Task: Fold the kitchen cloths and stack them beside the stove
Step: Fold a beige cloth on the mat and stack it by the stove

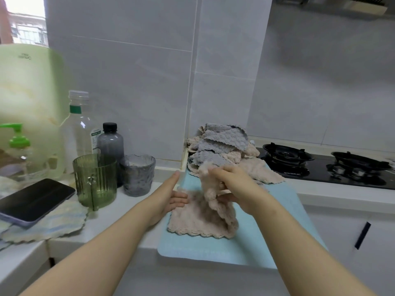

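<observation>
Beige cloth (198, 221) is lying on a light blue mat (213, 251) on the worktop (119, 210), half folded. Right hand (233, 186) has its grip closed around one bunched-up edge, lifting it off the rest. Left hand (171, 195) isn't grabbing anything as far as I can see, its fingers just lie fairly straight against the cloth's left edge. Behind them a messy pile of grey-blue and beige cloths (220, 148) sits in the corner, touching the black gas stove (299, 161). Off to the left are a green ribbed cup (96, 182), a grey tumbler (137, 175) and a phone (32, 201).
</observation>
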Tool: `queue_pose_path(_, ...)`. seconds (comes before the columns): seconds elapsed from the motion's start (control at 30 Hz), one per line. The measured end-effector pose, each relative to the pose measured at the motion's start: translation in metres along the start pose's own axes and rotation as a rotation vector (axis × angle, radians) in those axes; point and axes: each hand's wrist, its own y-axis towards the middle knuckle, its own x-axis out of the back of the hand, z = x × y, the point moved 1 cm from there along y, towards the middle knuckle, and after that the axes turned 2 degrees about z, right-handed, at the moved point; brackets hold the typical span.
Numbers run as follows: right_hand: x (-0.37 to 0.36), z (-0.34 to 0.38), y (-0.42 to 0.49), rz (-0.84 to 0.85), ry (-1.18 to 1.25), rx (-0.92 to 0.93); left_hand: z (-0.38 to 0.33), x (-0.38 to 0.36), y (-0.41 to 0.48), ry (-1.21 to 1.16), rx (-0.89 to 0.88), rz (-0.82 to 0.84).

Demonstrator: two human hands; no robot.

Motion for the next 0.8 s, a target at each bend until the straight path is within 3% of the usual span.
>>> queue_pose_path(0.07, -0.007, -0.005, 0.0, 0.066, 0.089, -0.063, 0.0, 0.003, 0.0, -0.033, -0.009, 0.031)
queue_pose_path(0.2, 0.0, -0.027, -0.001, -0.147, 0.028, -0.029, 0.002, 0.007, -0.001, 0.162, -0.045, 0.054)
queue_pose_path(0.33, 0.005, -0.044, -0.004, -0.218, -0.131, 0.038, 0.007, 0.005, -0.004, 0.25, -0.102, -0.027)
queue_pose_path(0.43, 0.004, -0.052, -0.005, -0.164, -0.296, 0.065, 0.011, 0.006, -0.004, 0.259, -0.154, -0.1)
queue_pose_path(0.57, 0.003, -0.054, -0.006, -0.097, -0.629, 0.084, 0.009, 0.007, -0.009, 0.663, -0.182, -0.17)
queue_pose_path(0.7, 0.003, -0.05, -0.001, -0.355, -0.833, 0.193, -0.005, -0.005, -0.012, 1.05, -0.386, -0.3)
queue_pose_path(0.8, -0.006, -0.062, 0.009, -0.251, -0.973, 0.151, 0.004, -0.018, -0.01, 1.268, -0.386, -0.134)
